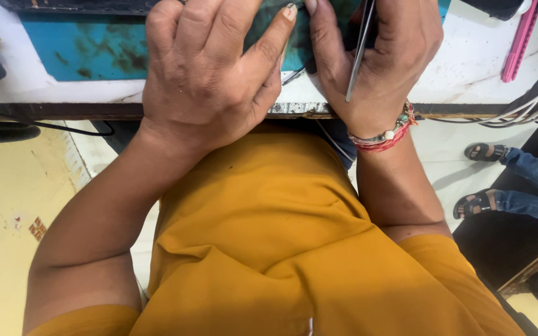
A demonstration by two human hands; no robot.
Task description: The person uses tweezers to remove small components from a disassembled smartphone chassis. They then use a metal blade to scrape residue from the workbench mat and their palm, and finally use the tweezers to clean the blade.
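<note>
At the bench [468, 68] edge, the right hand [381, 56] has its grip clamped on metal tweezers [358, 53], while the left hand [210, 74] presses flat, fingers together, on a dark mat [94, 50].

Bright, even indoor light. Soft shadows fall under the white worktop [468, 81] edge. Hands just above that edge look sharp; the floor below it is slightly soft, with no glare.
</note>
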